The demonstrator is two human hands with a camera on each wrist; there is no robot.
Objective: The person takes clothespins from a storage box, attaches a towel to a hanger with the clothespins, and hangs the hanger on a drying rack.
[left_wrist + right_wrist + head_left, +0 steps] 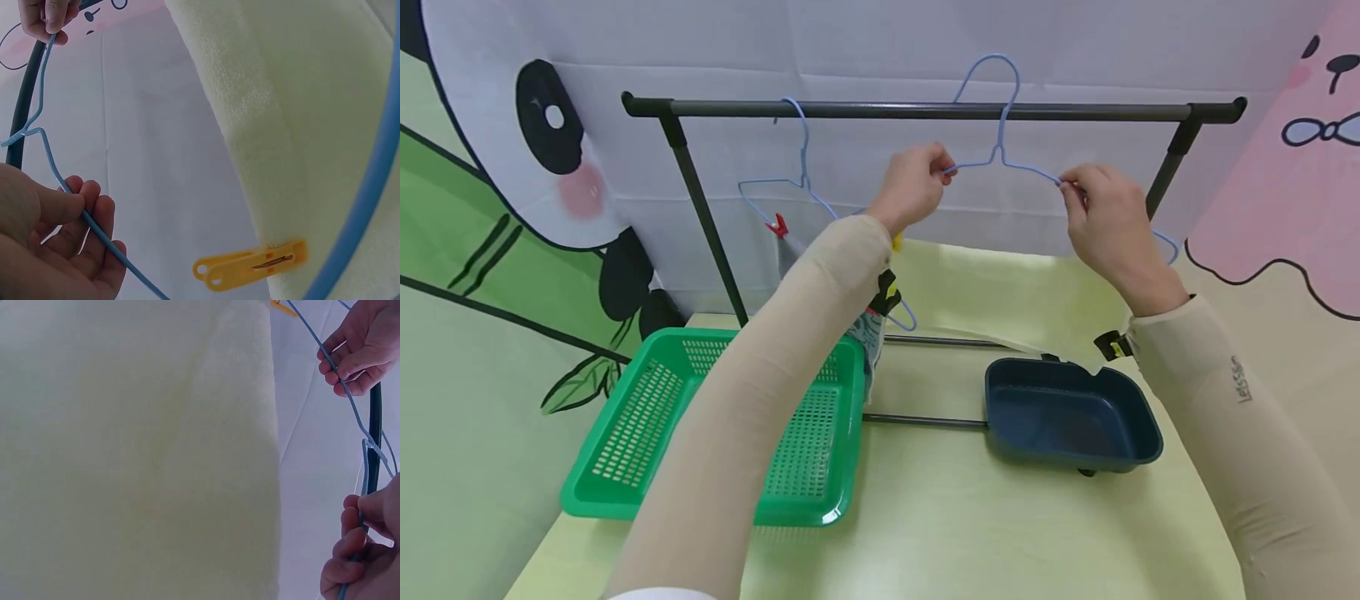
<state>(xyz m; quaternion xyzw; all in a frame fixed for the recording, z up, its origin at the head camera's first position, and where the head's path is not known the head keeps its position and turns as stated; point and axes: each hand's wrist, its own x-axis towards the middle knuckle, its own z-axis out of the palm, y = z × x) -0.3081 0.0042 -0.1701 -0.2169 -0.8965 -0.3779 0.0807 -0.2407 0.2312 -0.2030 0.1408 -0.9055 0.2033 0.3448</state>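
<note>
A blue wire hanger [1000, 154] is held at its two shoulders. My left hand [917, 185] pinches its left arm and my right hand [1105, 221] pinches the right one. Its hook loops over the dark rail [880, 110], the top of the curve standing clear above the bar. From this hanger hangs a pale yellow towel [1007, 287], large and fuzzy in both wrist views. A yellow clothespin [250, 265] grips the towel's edge in the left wrist view. The towel's lower part is partly hidden behind the rack's base area.
Further left on the rail hangs another blue hanger [805, 167] with a red clothespin [778, 226] and a greyish cloth, mostly behind my left arm. A green basket [848, 433] stands on the table [970, 533] at left, a dark blue pan-like tray [1075, 454] at right.
</note>
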